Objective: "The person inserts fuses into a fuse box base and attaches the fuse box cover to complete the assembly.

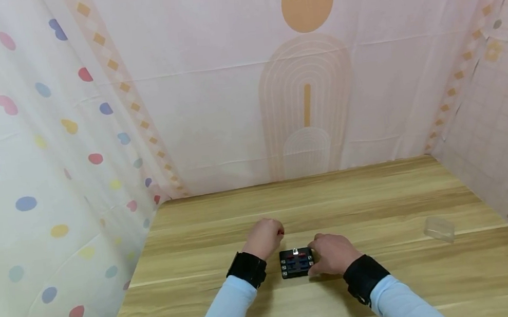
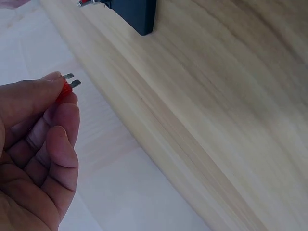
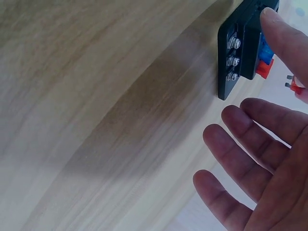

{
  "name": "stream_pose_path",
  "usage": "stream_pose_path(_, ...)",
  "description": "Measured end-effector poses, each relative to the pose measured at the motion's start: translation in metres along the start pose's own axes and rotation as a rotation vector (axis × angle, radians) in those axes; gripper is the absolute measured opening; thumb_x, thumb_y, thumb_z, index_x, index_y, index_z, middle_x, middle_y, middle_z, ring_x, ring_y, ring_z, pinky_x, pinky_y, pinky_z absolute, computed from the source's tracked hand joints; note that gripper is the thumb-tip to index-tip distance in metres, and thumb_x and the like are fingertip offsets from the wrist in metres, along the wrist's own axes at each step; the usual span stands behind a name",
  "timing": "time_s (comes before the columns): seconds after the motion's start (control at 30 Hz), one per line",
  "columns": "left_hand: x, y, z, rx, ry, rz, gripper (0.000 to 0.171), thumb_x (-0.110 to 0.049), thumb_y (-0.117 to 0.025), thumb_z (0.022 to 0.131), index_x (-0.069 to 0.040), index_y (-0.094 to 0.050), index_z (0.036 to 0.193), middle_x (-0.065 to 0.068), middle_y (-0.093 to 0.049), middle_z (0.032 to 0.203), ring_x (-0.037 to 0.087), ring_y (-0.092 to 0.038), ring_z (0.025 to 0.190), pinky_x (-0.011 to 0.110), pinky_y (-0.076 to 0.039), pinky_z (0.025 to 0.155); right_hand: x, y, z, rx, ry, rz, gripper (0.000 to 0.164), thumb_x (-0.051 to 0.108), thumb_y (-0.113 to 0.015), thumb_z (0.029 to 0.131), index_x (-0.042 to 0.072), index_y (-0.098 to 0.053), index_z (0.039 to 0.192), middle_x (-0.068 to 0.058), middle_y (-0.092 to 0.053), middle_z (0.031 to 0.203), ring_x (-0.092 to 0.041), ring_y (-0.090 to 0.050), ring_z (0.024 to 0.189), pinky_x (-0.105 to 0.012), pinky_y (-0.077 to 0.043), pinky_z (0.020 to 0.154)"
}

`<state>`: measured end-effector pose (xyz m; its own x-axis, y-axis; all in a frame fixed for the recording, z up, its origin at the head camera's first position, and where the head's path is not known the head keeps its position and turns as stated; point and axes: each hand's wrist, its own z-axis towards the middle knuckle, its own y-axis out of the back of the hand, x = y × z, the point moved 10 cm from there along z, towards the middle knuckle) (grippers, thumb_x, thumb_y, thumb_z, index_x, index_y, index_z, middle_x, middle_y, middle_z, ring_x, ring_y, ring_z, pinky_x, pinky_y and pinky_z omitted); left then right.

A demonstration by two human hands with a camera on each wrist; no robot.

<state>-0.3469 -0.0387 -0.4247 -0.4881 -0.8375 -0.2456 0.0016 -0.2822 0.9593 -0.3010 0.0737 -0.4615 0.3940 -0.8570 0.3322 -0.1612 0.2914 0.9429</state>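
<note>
A red blade fuse [image 2: 65, 92] with two metal prongs is pinched between the thumb and index finger of my left hand [image 1: 264, 237], beyond the upper left of a black fuse block. The fuse block [image 1: 297, 263] lies on the table, with blue and red fuses in it and screw terminals [image 3: 233, 61] along its side. My right hand [image 1: 336, 254] is at the block's right side, fingers extended and spread apart. Its thumb [image 3: 284, 41] overlaps the block in the right wrist view, while the other fingers lie just off its end.
On the right of the wooden table [image 1: 194, 299] sits a clear plastic cover [image 1: 439, 229]. A patterned curtain [image 1: 211, 106] hangs behind the far edge, and more printed cloth rises along the left and right sides.
</note>
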Motion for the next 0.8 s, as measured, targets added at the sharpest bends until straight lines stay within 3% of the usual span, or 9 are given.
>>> stream_pose_path(0.27, -0.006, 0.004, -0.011, -0.032, -0.025, -0.013, 0.004, -0.007, -0.074, 0.088, -0.009, -0.077, 0.086, 0.0, -0.072, 0.085, 0.011, -0.065, 0.078, 0.026, -0.053, 0.07, 0.006, -0.001, 0.002, -0.02, 0.042, -0.033, 0.057, 0.042, -0.089, 0.069, 0.006, -0.073, 0.11, -0.002, -0.064, 0.092, -0.015, -0.056, 0.072, -0.037, -0.052, 0.07)
stream_pose_path(0.8, -0.023, 0.01, -0.032, -0.08, -0.094, -0.022, 0.005, -0.008, -0.079, 0.084, -0.01, -0.077, 0.08, -0.003, -0.07, 0.08, 0.008, -0.062, 0.072, 0.023, -0.051, 0.065, 0.017, -0.006, 0.007, -0.031, 0.109, -0.033, 0.05, 0.037, -0.089, 0.07, 0.009, -0.073, 0.108, 0.003, -0.059, 0.088, -0.013, -0.052, 0.069, -0.034, -0.048, 0.067)
